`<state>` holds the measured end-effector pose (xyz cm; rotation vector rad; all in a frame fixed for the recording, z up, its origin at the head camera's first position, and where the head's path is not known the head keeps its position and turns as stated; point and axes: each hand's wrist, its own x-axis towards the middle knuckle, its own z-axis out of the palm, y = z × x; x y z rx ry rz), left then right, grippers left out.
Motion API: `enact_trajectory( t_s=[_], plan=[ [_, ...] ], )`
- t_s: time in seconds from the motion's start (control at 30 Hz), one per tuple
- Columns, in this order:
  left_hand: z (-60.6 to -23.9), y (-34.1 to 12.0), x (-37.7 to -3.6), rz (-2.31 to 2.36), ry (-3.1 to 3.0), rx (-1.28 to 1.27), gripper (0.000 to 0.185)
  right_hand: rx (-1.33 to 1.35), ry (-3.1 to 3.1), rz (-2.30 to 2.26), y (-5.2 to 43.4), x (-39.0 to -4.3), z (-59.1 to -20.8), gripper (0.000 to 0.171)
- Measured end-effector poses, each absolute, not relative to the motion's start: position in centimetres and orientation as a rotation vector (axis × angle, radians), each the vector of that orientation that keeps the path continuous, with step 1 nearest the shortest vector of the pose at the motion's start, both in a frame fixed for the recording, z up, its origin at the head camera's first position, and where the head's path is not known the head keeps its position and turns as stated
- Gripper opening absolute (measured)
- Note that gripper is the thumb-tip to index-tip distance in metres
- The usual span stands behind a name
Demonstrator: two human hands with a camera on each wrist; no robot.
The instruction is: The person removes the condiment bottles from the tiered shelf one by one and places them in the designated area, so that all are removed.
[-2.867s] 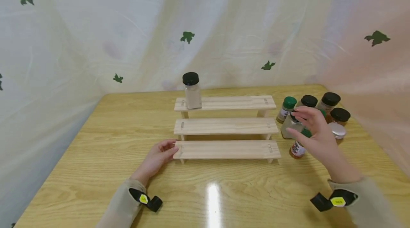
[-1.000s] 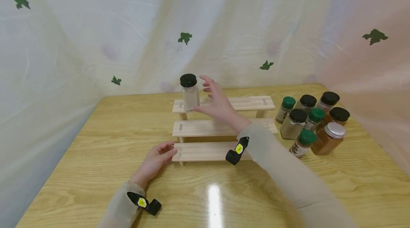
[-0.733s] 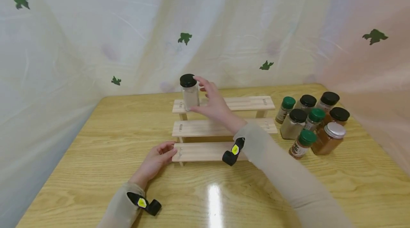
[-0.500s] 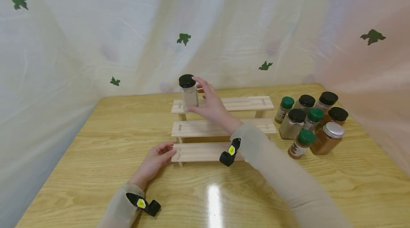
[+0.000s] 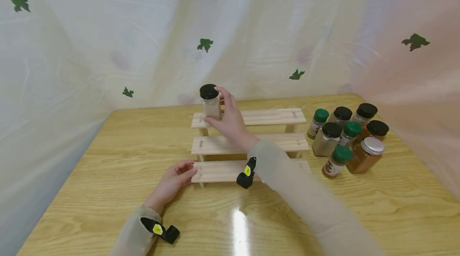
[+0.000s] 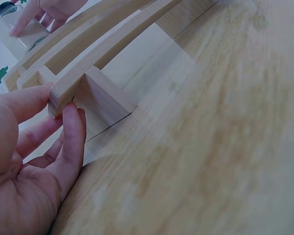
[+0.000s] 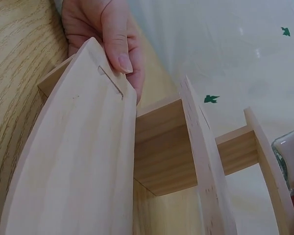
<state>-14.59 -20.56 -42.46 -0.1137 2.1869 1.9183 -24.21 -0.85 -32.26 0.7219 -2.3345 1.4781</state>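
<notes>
A three-tier wooden rack stands in the middle of the table. A clear jar with a black lid stands at the left end of its top tier. My right hand reaches over the rack and grips this jar, thumb low on the front and fingers round its right side. My left hand pinches the left end of the lowest tier, with the thumb on top of the board. The left wrist view shows that hand against the board end and the jar far behind.
Several spice jars with green, black and silver lids stand bunched to the right of the rack. A pale curtain with green leaf prints hangs close behind the table. The wooden table stretches to the left and front.
My right hand has left the bunch of spice jars, crossed to the left end of the top tier and closed round the black-lidded jar. The left hand has stayed on the lowest tier.
</notes>
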Motion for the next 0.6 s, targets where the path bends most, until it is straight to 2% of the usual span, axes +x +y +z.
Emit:
enact_trajectory(
  t_s=[0.6],
  plan=[
    [-42.50,-20.35,-14.35,1.955,2.182,-0.075,0.042,0.670,-2.317,1.373,-1.52,-23.29,-32.70,0.082]
  ],
)
